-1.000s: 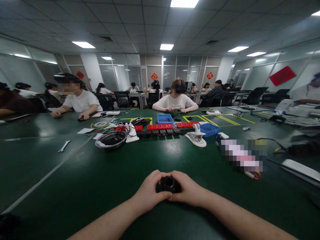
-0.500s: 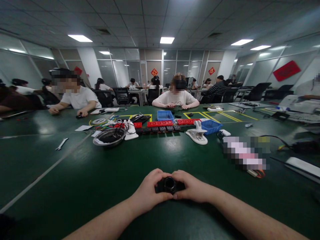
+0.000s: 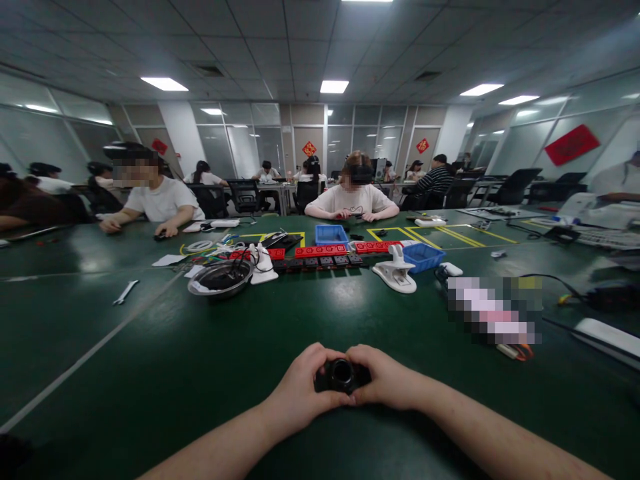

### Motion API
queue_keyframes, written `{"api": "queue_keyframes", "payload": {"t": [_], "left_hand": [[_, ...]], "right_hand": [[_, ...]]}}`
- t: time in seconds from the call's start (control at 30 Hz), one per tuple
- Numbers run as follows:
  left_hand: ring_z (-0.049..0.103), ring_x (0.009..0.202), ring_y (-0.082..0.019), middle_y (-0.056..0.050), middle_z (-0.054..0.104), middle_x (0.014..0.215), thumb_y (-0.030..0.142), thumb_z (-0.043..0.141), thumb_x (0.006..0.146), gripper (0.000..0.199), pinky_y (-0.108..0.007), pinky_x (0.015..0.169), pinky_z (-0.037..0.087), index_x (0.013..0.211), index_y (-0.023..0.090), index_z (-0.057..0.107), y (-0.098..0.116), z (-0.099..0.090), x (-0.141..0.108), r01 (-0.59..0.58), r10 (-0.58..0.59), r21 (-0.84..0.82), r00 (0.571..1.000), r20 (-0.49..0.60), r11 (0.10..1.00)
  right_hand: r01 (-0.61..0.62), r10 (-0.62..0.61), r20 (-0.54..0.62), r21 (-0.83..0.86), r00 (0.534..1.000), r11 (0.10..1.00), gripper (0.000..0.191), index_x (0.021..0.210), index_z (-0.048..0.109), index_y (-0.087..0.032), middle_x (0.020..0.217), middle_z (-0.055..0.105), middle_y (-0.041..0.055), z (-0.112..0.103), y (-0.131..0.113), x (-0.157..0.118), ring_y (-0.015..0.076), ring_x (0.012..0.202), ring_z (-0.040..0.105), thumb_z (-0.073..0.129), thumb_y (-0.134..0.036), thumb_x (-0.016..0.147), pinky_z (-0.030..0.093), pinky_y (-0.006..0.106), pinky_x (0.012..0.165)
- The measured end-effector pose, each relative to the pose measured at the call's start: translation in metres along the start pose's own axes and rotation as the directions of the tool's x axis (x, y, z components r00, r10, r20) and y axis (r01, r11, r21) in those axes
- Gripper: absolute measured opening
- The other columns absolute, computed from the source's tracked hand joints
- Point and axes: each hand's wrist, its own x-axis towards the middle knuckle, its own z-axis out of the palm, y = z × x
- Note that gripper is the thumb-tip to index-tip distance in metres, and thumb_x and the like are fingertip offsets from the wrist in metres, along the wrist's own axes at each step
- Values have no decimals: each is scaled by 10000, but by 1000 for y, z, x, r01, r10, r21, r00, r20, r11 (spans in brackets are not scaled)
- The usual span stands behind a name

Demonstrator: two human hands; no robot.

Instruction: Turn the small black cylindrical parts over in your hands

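Observation:
Between my two hands is a small black device (image 3: 342, 375) with a round, lens-like ring facing up. My left hand (image 3: 307, 381) grips its left end, fingers along the far side and thumb on the near side. On the other end, my right hand (image 3: 383, 377) is closed the same way, and the thumbs meet at the near edge. The fingers hide much of the device's body, so its exact kind is unclear. It is at or just above the green tabletop (image 3: 280, 327); contact cannot be made out.
Farther across stand a metal bowl (image 3: 225, 291) of black cables, a white clip-on base (image 3: 397, 275), red socket strips (image 3: 320, 251) and two blue trays (image 3: 425, 259), (image 3: 331, 233). A wrench (image 3: 125, 292) lies left. A person (image 3: 353, 193) sits opposite, another (image 3: 160, 197) at the left.
The view has tilted up slightly, so the scene sits a little lower in the picture. Both hands keep the same hold on the black device.

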Motion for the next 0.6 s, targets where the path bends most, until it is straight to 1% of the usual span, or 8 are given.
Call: {"api": "queue_keyframes", "payload": {"t": [0.07,0.13,0.2,0.27,0.33,0.43,0.5,0.6], "left_hand": [[445,723,-141,10,467,822,318,686,572,396,-225,615,360,927,215,543,1,4,0,33,-32,8,998,-51,999],[447,724,-146,5,475,826,277,689,563,374,-234,624,363,895,196,535,2,9,-1,82,-79,25,989,-129,996],[448,724,-154,-1,479,822,257,679,568,354,-246,633,365,880,186,527,3,12,-1,125,-112,51,974,-199,991],[447,732,-161,-6,481,828,261,668,579,355,-256,644,365,893,183,523,4,13,-1,132,-115,64,968,-223,989],[445,739,-163,-7,479,832,263,662,588,360,-258,651,363,912,187,526,4,11,-2,105,-92,59,976,-196,993],[441,728,-153,2,470,818,247,653,599,369,-244,636,357,946,207,535,3,4,-2,57,-54,31,994,-99,998],[436,728,-147,5,462,826,241,642,611,385,-235,633,356,980,227,532,2,1,-3,40,-39,7,999,-33,999],[433,744,-143,3,456,862,219,626,623,408,-227,640,358,1017,246,521,2,-3,-2,38,-38,-28,999,23,999]], "right_hand": [[-86,84,-43,-56,996,995,338,748,513,-154,726,495,-11,6,-1,1,128,651,455,687,-350,535,323,203,526],[-161,141,-129,-163,982,973,373,741,499,-160,717,501,-1,13,-3,2,135,632,453,672,-410,525,309,214,515],[-231,173,-223,-270,959,935,367,754,497,-163,721,511,17,20,-7,2,148,634,459,642,-431,549,308,233,527],[-259,170,-275,-327,946,909,353,768,503,-163,730,522,32,24,-10,2,164,655,469,616,-437,578,321,253,560],[-199,115,-264,-317,958,928,397,804,514,-164,769,532,40,23,-13,0,180,700,478,622,-465,568,340,271,607],[-20,-15,-171,-200,985,980,493,924,516,-180,866,528,33,14,-12,-3,183,780,477,660,-453,540,358,278,674],[56,-66,-89,-115,994,992,467,947,521,-183,884,525,22,7,-9,-6,174,798,472,674,-389,557,366,269,686],[98,-98,2,-34,995,995,366,916,548,-166,877,528,14,-2,-4,-7,158,792,470,668,-291,594,371,252,690]]}}
